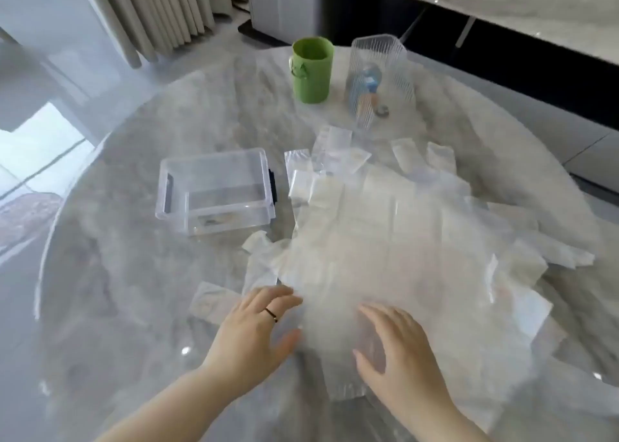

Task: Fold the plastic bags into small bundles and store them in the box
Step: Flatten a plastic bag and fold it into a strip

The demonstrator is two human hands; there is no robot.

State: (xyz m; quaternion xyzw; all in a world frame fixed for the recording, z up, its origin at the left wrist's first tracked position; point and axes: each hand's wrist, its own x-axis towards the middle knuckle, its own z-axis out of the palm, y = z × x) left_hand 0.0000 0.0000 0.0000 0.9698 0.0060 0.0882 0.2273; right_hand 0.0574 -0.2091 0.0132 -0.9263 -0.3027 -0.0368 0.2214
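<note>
Left hand [258, 324], right hand [398, 344] touching bags [385, 240], outlines indistinct

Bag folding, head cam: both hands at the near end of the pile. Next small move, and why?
Probably fold the top bag lengthwise, the left hand bringing its edge over toward the right hand. The bag lies spread and unfolded, both hands are open at its near end, and the clear box stands open, no bundle clearly inside.

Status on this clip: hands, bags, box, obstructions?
Left hand, right hand open, flat on top plastic bag. Clear box open, left of it. Green cup beyond, out of the way.
</note>
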